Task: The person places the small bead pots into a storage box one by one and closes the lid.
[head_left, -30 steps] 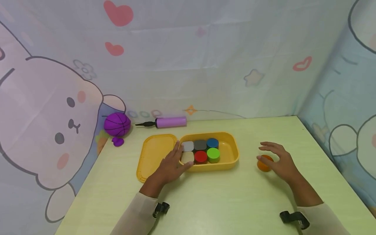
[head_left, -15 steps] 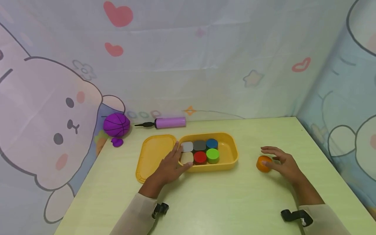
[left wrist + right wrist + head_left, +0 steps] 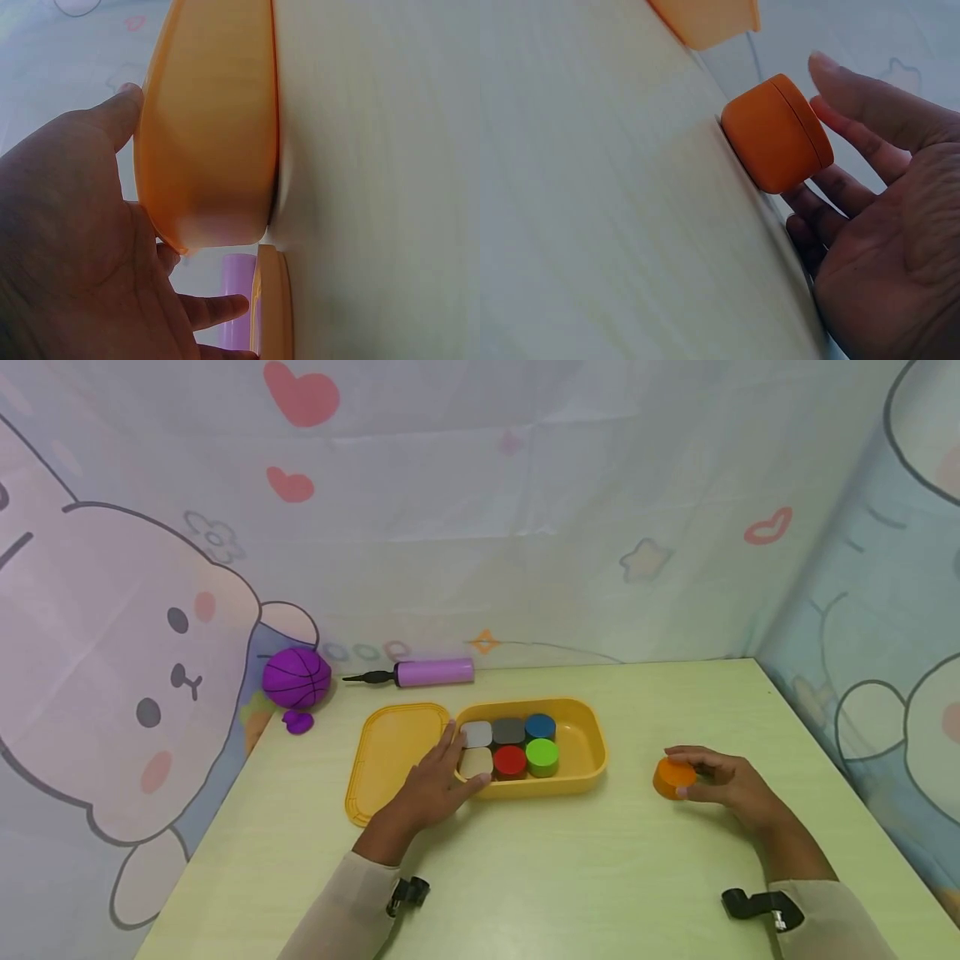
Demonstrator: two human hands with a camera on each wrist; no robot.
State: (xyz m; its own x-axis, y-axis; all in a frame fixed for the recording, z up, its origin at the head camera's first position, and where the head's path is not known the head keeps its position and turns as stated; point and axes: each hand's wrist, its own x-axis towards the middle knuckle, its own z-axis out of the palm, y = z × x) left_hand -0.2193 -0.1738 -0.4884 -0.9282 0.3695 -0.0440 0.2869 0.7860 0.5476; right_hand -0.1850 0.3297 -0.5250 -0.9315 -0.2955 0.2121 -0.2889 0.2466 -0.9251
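Note:
In the head view, my left hand [image 3: 427, 792] rests with spread fingers at the left end of a yellow box [image 3: 551, 787]. Its thumb lies on the near rim, as the left wrist view also shows beside the box wall [image 3: 214, 135]. Inside the box stand several small round-cornered pots, among them a red pot [image 3: 510, 761], a green pot [image 3: 542, 757] and a blue pot [image 3: 540, 726]. To the right, an orange lidded pot [image 3: 674, 777] stands on the table. My right hand [image 3: 731, 789] surrounds its right side, fingers behind; the right wrist view shows the thumb apart from the lid [image 3: 802, 120].
A yellow lid [image 3: 386, 768] lies left of the box, partly under the left hand. Farther back are a purple pump [image 3: 435, 672], a purple ball [image 3: 297, 678] and a small purple duck [image 3: 297, 722]. A printed curtain [image 3: 555, 527] hangs along the table's back edge.
My right hand has come down lower and round the right side of the orange pot, its thumb shifting from over the top to the near side. My left hand has stayed on the box.

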